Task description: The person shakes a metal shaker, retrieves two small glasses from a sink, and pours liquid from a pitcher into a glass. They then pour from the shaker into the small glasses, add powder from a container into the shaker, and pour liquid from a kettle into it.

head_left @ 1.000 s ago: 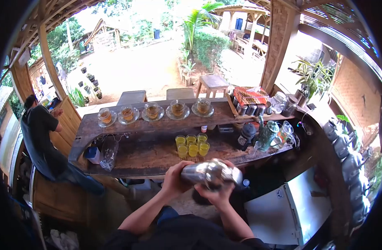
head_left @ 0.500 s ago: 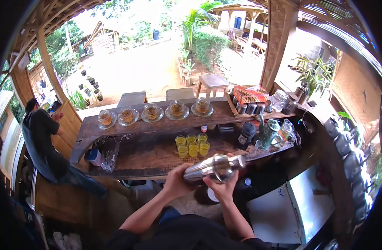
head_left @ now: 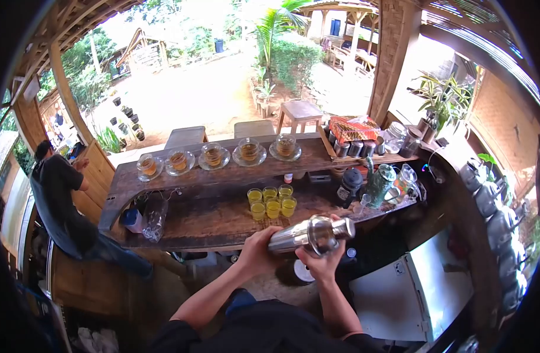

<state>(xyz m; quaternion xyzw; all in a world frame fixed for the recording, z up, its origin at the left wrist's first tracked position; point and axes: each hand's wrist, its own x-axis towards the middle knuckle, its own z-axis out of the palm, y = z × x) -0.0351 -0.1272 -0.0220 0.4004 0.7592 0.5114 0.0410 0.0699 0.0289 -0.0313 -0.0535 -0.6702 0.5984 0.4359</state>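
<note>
A shiny metal cocktail shaker (head_left: pixel 305 236) lies nearly sideways between my hands, its capped end pointing right and slightly up. My left hand (head_left: pixel 259 252) wraps round the base end. Around the shoulder and cap end, my right hand (head_left: pixel 324 262) is closed, with its thumb along the near side. Just beyond the shaker, several small glasses of yellow-green drink (head_left: pixel 272 203) stand grouped on the lower wooden counter (head_left: pixel 211 220). Several glass cups of amber drink (head_left: pixel 249 152) sit on glass saucers along the raised shelf (head_left: pixel 193 170).
At the right of the counter stand a green pitcher (head_left: pixel 382 187), a dark lidded jar (head_left: pixel 349 189) and a red patterned box (head_left: pixel 353 127). A white cabinet (head_left: pixel 388 297) is low at right. Another person (head_left: pixel 61 200) stands at far left. Kettles (head_left: pixel 499 226) line the right edge.
The cocktail shaker has moved slightly to the right, along with both hands. Both hands keep their hold on it. The glasses and cups stay where they were.
</note>
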